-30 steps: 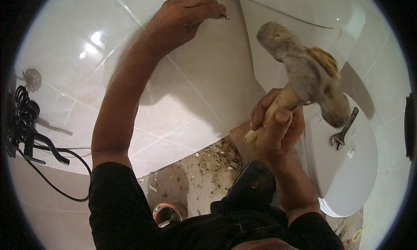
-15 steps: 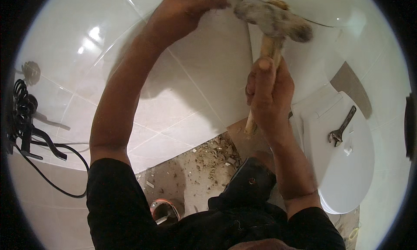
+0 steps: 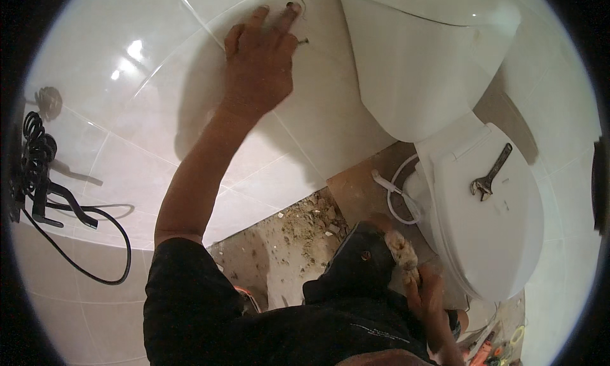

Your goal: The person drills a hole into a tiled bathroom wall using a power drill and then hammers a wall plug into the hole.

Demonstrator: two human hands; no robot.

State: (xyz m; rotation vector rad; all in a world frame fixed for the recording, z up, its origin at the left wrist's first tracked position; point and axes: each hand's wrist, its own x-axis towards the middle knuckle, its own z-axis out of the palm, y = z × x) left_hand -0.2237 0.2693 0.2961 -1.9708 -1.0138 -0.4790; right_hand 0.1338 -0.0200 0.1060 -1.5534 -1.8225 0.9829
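Observation:
My left hand (image 3: 260, 67) is raised to the tiled wall, its fingers stretched out and apart. One fingertip touches the wall at a small dark hole (image 3: 290, 4). Beside that hand's right edge a thin screw-like piece (image 3: 304, 42) sticks out; I cannot tell whether the hand holds it or it sits in the wall. Low down by my thigh, my right hand (image 3: 427, 290) is closed around a hammer. The hammer's pale, worn head (image 3: 401, 250) is blurred, and most of its handle is hidden.
A white toilet has its tank (image 3: 419, 67) against the wall and an adjustable wrench (image 3: 492, 172) on its closed lid (image 3: 502, 239). A white hose sprayer (image 3: 386, 182) lies beside the bowl. Rubble (image 3: 311, 229) covers the floor. Black coiled cable (image 3: 37, 140) hangs at left. Tools (image 3: 483, 352) lie lower right.
My right hand has lowered the hammer from in front of the toilet tank to beside my thigh. The left hand has moved down and left a little, and its fingers have spread against the wall.

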